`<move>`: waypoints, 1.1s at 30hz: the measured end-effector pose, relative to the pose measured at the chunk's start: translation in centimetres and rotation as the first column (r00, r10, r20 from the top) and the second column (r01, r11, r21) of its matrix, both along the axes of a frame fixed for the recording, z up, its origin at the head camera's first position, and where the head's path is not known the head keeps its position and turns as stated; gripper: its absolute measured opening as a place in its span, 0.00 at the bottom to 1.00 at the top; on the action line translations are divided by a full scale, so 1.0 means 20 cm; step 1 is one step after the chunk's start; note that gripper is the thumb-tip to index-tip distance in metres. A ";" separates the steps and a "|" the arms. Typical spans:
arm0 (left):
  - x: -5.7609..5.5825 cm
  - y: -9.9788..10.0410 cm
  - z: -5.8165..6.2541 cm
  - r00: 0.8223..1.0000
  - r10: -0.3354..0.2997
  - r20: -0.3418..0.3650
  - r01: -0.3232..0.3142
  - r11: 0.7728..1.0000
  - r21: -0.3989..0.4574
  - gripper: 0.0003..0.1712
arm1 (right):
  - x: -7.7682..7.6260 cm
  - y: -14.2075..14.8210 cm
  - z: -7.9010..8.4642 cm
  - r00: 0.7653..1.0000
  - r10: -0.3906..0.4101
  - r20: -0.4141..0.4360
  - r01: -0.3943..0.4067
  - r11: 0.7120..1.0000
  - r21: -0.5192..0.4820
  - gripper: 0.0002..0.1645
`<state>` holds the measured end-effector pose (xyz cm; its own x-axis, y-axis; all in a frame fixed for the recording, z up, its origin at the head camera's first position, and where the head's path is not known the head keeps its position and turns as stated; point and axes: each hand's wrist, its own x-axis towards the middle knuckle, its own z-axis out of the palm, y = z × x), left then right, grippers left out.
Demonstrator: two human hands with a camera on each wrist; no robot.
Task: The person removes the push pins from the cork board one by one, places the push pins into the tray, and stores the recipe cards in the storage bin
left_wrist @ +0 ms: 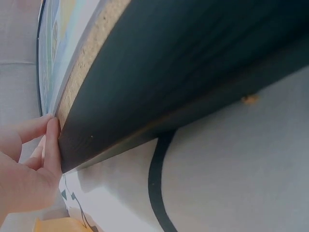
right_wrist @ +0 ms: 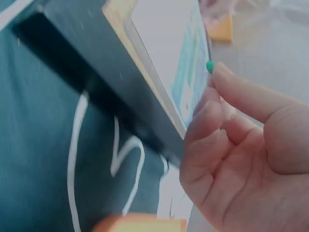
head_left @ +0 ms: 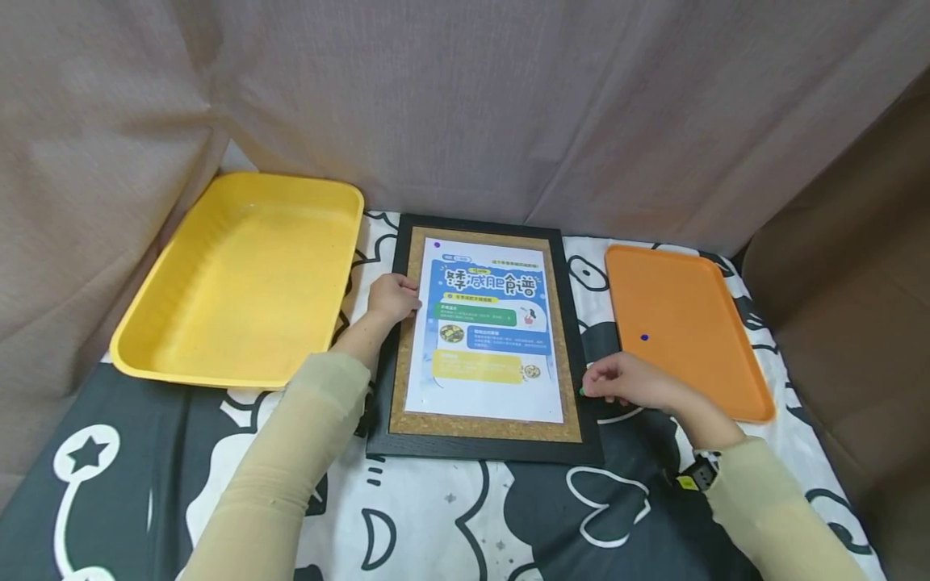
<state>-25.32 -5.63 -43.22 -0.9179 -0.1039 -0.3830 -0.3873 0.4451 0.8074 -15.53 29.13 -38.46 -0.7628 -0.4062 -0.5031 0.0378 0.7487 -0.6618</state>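
A printed poster (head_left: 487,399) lies on a cork board (head_left: 487,428) in a black frame (head_left: 485,448), with a purple thumbtack (head_left: 437,244) at its upper left corner. My left hand (head_left: 394,298) touches the left edge of the poster and cork; in the left wrist view, the fingertips (left_wrist: 51,126) rest there. Beside the frame's right side, my right hand (head_left: 630,380) pinches a small green thumbtack (right_wrist: 210,66) between thumb and fingers. Only the tack's green head shows; its point is hidden.
On the right, an orange tray (head_left: 690,315) holds a blue thumbtack (head_left: 644,337). A deep yellow tray (head_left: 240,282) stands on the left. The patterned cloth (head_left: 436,524) lies beneath everything, and grey-brown curtains (head_left: 465,105) hang behind.
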 end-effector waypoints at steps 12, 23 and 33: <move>0.00 -0.01 0.00 1.000 0.000 0.006 0.000 1.000 0.009 0.15 | -0.06 0.30 0.02 0.970 -0.241 -0.038 0.242 0.970 0.020 0.26; 0.00 0.00 -0.01 1.000 0.002 0.003 -0.002 1.000 0.012 0.15 | -0.14 0.47 -0.07 0.912 -0.408 0.038 0.402 0.908 0.116 0.37; 0.00 0.00 0.00 1.000 -0.002 -0.003 0.002 1.000 0.011 0.15 | -0.14 0.57 -0.13 0.850 -0.524 0.051 0.514 0.848 0.129 0.35</move>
